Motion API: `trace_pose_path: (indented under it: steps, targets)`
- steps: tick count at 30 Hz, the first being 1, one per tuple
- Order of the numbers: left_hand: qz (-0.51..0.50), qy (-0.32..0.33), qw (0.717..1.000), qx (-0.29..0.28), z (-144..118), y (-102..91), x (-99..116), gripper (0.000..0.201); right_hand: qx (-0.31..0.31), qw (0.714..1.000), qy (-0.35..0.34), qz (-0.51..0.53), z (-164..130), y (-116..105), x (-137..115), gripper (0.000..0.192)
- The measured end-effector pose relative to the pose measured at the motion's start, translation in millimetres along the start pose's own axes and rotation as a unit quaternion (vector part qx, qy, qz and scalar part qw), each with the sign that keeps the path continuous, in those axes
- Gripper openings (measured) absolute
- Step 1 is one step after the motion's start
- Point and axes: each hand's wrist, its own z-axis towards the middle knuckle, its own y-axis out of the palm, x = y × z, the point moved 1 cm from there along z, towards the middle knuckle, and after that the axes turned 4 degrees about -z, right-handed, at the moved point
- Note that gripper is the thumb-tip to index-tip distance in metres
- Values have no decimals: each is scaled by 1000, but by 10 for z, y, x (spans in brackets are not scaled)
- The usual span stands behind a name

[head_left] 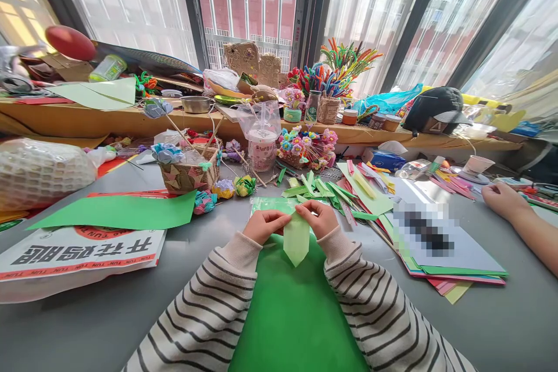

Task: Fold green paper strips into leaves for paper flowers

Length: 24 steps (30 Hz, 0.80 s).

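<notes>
Head view: I see left hand (267, 224) and right hand (319, 220) close together, each grip narrow, thumb and fingers pinching upper part of pale green paper (297, 241). Paper hangs between hands, pointed end down, above large green sheet (296, 314). Just beyond my hands, on grey worktop (91, 314), I make out loose heap of green paper strips (311, 186). Basket (178, 179) farther left, stack of coloured sheets (479, 271) to right. Another person's hand (503, 200) shows at right, well apart from mine.
</notes>
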Motion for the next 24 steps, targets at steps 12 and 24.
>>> trace_pose_path:
  steps: [12,24]
  targets:
    - [38,38,997,52,-4,1,12,28,10,1000,5,13,3,-18,0,26]
    - [43,58,997,38,-18,-12,22,25,-82,996,14,34,26,-12,43,22]
